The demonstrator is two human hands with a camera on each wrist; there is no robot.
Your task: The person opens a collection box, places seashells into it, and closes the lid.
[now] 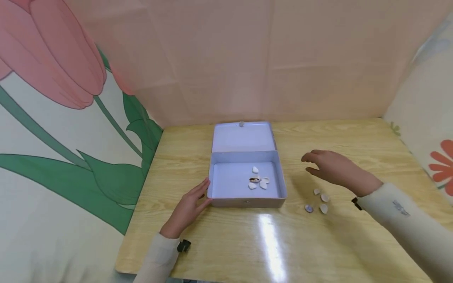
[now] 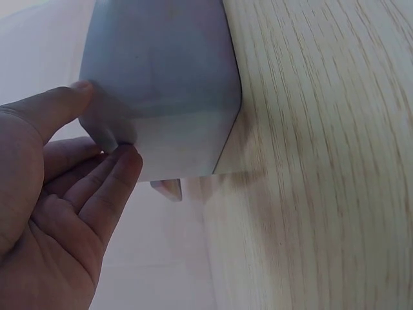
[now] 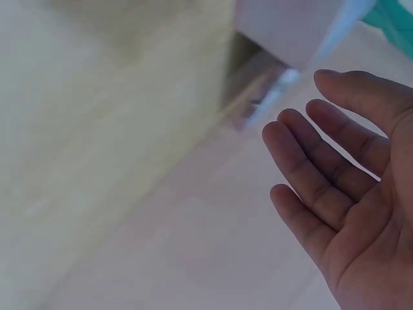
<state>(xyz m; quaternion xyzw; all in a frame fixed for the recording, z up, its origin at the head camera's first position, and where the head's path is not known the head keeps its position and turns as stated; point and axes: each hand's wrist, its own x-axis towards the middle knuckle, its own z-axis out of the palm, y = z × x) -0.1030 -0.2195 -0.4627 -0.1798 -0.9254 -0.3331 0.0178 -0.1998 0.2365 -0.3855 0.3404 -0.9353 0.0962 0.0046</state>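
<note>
An open pale metal box (image 1: 230, 179) stands on the table, its lid (image 1: 242, 136) tilted back, with several white shells (image 1: 263, 184) and a brown-marked one (image 1: 254, 180) inside. The left hand (image 1: 188, 206) touches the box's left side, its fingers nearly straight; in the left wrist view the thumb and fingertips of that hand (image 2: 71, 194) rest on the box wall (image 2: 161, 77). Right of the box the right hand (image 1: 332, 169) hovers above the table, empty, fingers relaxed and apart, also in the right wrist view (image 3: 348, 174). Below it lie several shells (image 1: 323, 208), one purplish (image 1: 309, 208).
The wooden table (image 1: 219, 239) reaches back to a pink cloth backdrop (image 1: 219, 63). A wall with a painted tulip (image 1: 53, 47) stands at the left, and another with a red flower (image 1: 442, 161) at the right.
</note>
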